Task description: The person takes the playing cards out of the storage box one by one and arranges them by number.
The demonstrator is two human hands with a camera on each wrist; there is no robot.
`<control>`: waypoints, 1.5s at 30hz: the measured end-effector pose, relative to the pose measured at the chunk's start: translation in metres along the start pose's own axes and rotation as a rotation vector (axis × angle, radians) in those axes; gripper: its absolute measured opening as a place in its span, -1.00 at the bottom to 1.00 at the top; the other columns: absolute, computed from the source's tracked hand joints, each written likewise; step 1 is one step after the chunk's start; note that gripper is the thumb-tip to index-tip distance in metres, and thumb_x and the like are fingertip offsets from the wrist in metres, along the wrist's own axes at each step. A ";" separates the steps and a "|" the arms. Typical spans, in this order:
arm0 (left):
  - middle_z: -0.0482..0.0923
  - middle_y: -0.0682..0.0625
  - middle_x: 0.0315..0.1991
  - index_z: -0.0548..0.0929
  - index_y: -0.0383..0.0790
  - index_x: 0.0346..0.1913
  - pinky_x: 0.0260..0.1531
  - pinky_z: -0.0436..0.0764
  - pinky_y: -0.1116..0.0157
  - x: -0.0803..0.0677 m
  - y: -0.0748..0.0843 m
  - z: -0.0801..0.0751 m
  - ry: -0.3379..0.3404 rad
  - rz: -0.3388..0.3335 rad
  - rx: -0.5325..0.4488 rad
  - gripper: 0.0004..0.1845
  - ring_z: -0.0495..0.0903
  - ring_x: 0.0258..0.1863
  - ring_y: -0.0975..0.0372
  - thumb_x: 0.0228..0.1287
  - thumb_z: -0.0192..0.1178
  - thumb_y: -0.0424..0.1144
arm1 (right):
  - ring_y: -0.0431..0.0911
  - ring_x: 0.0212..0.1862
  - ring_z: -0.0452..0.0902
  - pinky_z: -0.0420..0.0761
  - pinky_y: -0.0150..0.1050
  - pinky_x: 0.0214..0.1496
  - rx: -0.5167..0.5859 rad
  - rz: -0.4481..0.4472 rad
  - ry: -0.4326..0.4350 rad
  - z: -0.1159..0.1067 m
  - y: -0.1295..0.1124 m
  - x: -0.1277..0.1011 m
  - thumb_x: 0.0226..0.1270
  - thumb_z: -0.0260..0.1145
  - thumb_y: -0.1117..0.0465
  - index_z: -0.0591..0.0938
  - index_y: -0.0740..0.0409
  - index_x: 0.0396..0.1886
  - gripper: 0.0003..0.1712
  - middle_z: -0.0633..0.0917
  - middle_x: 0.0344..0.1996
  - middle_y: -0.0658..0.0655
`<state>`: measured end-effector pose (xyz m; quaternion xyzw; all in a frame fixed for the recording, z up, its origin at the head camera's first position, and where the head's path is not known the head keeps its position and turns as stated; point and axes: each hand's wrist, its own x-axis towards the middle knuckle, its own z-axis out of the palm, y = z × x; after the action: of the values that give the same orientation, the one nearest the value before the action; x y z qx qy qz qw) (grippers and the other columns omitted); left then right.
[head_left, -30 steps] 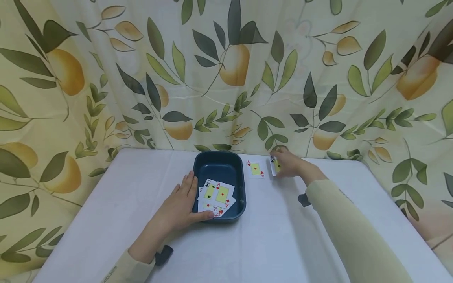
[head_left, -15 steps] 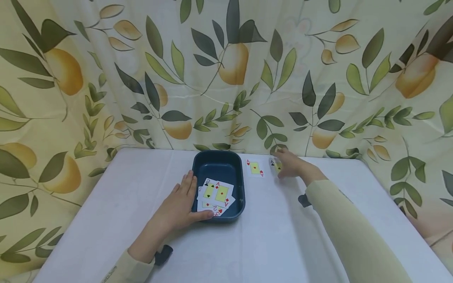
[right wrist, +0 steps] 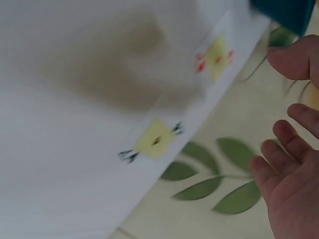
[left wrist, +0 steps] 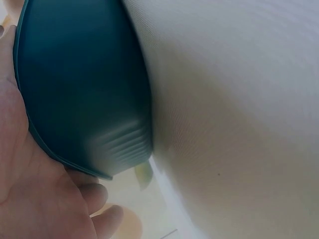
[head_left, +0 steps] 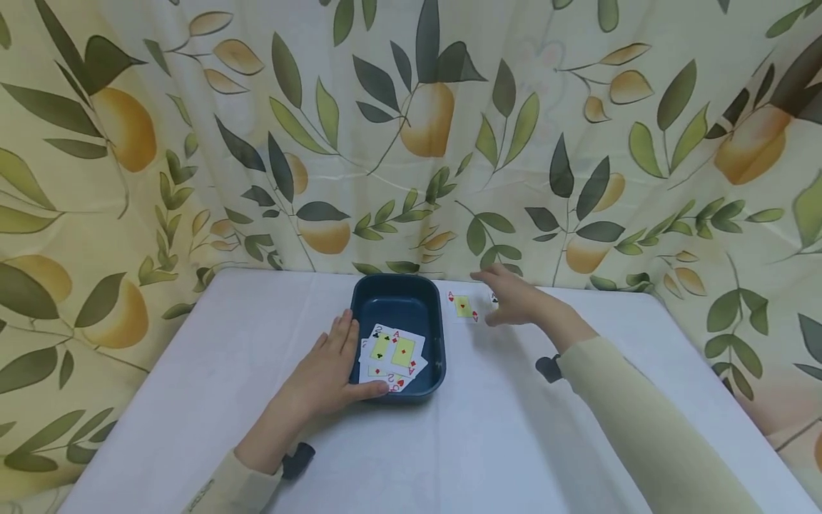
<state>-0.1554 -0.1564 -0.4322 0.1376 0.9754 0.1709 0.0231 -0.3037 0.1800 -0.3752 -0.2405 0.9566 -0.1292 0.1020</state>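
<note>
A dark blue tray [head_left: 398,303] stands on the white-covered table. Several overlapping playing cards [head_left: 403,353] lie face up in its near half, an ace of diamonds and a two of clubs among them. My left hand [head_left: 324,371] rests along the tray's left rim, fingers straight and thumb over the near corner. Just right of the tray, an ace of hearts [head_left: 462,306] lies flat. My right hand [head_left: 516,298] hovers over the table there, fingers spread and holding nothing. It mostly hides a black ace [head_left: 494,300] in the head view; the right wrist view shows that black ace [right wrist: 155,139] flat.
A curtain [head_left: 411,178] printed with leaves and fruit hangs directly behind the table's back edge. The white cloth [head_left: 475,442] covers the tabletop in front of the tray and out to both sides.
My right hand has let go of the black ace, which now lies on the table, and has moved left toward the ace of hearts. My left hand and the tray have stayed put.
</note>
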 end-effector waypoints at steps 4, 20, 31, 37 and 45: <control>-0.30 -0.16 0.63 -0.04 -0.32 0.58 0.50 0.07 -0.06 0.000 0.000 0.000 0.002 -0.001 0.004 0.34 -0.17 0.60 -0.02 -0.01 0.20 0.57 | 0.18 0.35 0.34 0.50 0.13 0.29 0.008 -0.106 0.028 -0.001 -0.032 -0.006 0.04 0.54 0.27 0.32 0.13 0.49 -0.01 0.33 0.40 0.25; -0.29 -0.19 0.62 -0.04 -0.35 0.58 0.49 0.09 -0.07 0.000 0.000 -0.005 -0.004 0.016 0.014 0.32 -0.17 0.60 -0.03 0.04 0.14 0.58 | -0.14 0.03 0.50 0.58 -0.19 0.21 -0.150 -0.348 -0.094 0.050 -0.121 -0.003 0.15 0.49 -0.17 0.44 0.06 0.42 -0.11 0.56 0.16 0.07; -0.25 -0.25 0.61 0.00 -0.41 0.56 0.48 0.11 -0.08 -0.001 0.002 -0.004 -0.008 0.036 0.015 0.31 -0.16 0.60 -0.06 0.06 0.14 0.56 | 0.00 0.13 0.52 0.60 -0.02 0.22 -0.374 -0.224 -0.173 0.075 -0.138 0.002 0.07 0.45 -0.37 0.42 -0.02 0.45 0.00 0.56 0.23 0.15; -0.26 -0.22 0.62 -0.02 -0.36 0.57 0.48 0.10 -0.07 -0.001 0.003 -0.003 -0.024 0.014 0.020 0.33 -0.17 0.60 -0.04 0.02 0.10 0.61 | 0.03 0.12 0.51 0.61 0.03 0.18 -0.383 -0.174 -0.166 0.081 -0.146 0.004 0.01 0.48 -0.37 0.45 -0.09 0.42 -0.02 0.58 0.21 0.17; -0.28 -0.21 0.62 -0.03 -0.37 0.57 0.48 0.11 -0.08 -0.001 0.004 -0.004 -0.028 0.020 0.000 0.32 -0.18 0.60 -0.05 0.05 0.15 0.56 | -0.01 0.00 0.46 0.64 -0.03 0.09 -0.288 -0.148 -0.116 0.084 -0.147 0.004 -0.06 0.57 -0.30 0.48 -0.17 0.39 -0.03 0.58 0.12 0.12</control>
<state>-0.1539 -0.1541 -0.4270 0.1499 0.9735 0.1690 0.0347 -0.2217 0.0368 -0.4119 -0.3294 0.9374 0.0161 0.1117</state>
